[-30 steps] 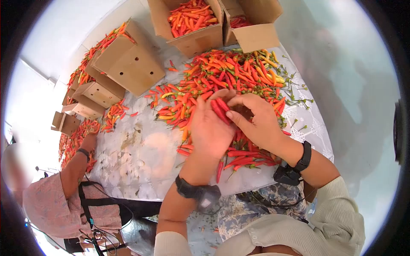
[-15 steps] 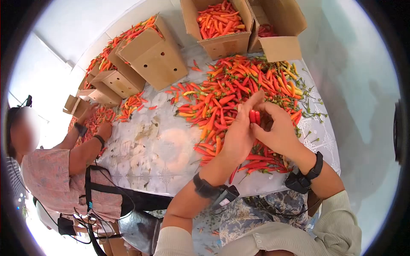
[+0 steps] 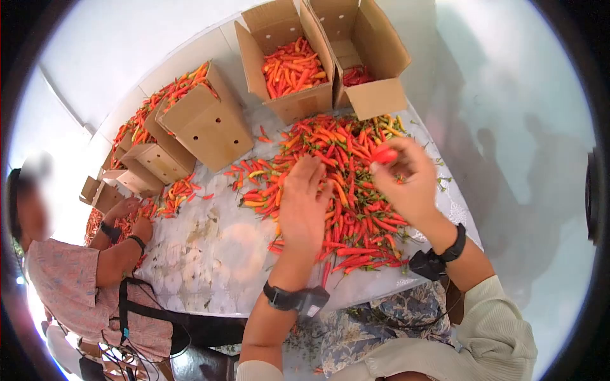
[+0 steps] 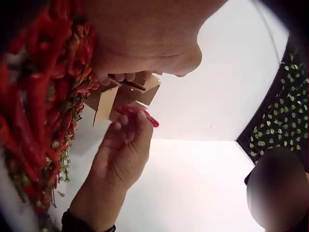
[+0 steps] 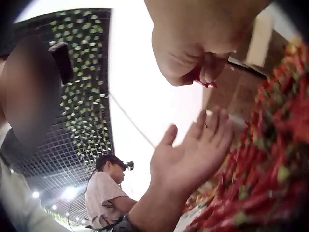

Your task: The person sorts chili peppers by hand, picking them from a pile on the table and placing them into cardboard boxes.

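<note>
In the head view my right hand [image 3: 413,184] is raised over the right side of a pile of chili peppers [image 3: 356,222], pinching red chili peppers [image 3: 385,155] between thumb and fingers. The left wrist view shows a red chili [image 4: 152,120] sticking out past those fingertips. My left hand [image 3: 304,206] is over the pile's left part with its fingers straight; from the right wrist view that hand [image 5: 190,154] has its fingers spread and nothing in them. Stems show on many of the piled peppers, which are red, orange and a few yellow.
Behind the pile stand a carton [image 3: 305,105] partly filled with chilies and another carton [image 3: 378,98] with a few deep red ones. More filled cartons [image 3: 206,136] line the back left. Another person [image 3: 76,279] works at the table's left end. Loose stems lie along the right edge.
My hands were together around red chilies; now they are apart. The right hand has carried the chilies up and right, and the left has let go of them.
</note>
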Motion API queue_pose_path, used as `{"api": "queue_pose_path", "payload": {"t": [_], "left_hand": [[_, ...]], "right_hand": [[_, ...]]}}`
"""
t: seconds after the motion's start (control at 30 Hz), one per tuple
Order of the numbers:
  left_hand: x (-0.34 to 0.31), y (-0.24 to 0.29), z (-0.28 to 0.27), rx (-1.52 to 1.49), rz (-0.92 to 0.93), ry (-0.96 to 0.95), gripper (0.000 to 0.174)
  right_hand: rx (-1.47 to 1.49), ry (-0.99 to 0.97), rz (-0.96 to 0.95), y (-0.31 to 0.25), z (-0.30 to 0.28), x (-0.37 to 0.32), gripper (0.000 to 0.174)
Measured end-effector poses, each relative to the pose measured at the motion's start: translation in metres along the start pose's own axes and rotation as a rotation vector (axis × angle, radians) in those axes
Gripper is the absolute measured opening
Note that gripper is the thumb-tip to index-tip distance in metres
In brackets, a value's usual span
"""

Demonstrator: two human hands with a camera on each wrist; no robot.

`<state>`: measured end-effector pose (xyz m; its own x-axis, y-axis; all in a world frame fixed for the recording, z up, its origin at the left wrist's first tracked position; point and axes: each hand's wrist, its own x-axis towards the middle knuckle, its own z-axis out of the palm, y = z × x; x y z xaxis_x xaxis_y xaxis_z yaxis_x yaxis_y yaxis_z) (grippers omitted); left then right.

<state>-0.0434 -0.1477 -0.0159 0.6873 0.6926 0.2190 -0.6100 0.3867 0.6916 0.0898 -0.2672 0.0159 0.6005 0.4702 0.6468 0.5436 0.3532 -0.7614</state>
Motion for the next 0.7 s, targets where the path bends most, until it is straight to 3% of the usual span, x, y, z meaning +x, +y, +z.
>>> {"api": "queue_pose_path", "payload": {"t": [0.17,0.33,0.4,0.47,0.57,0.6,0.7], "left_hand": [[0.006,0.026,-0.017,-0.074,0.184,0.123,0.042],[0.013,0.031,-0.032,0.001,0.212,0.29,0.032],[0.014,0.027,-0.04,0.051,0.203,0.33,0.028],[0.017,0.023,-0.045,0.093,0.196,0.363,0.024],[0.017,0.024,-0.044,0.124,0.192,0.368,0.021],[0.017,0.023,-0.044,0.148,0.197,0.353,0.022],[0.017,0.023,-0.045,0.243,0.208,0.322,0.022]], "right_hand": [[0.061,0.384,-0.445,-0.052,-0.028,0.064,0.025],[0.004,0.545,-0.636,-0.034,-0.022,0.152,0.025],[-0.354,0.397,-0.402,-0.005,-0.018,0.184,0.029],[-0.739,0.035,-0.199,0.058,-0.026,0.21,0.033],[-0.554,-0.188,-0.082,0.057,-0.024,0.172,0.033],[-0.537,-0.175,-0.08,0.064,-0.024,0.154,0.028],[-0.644,-0.379,-0.071,0.065,-0.024,0.099,0.026]]}}
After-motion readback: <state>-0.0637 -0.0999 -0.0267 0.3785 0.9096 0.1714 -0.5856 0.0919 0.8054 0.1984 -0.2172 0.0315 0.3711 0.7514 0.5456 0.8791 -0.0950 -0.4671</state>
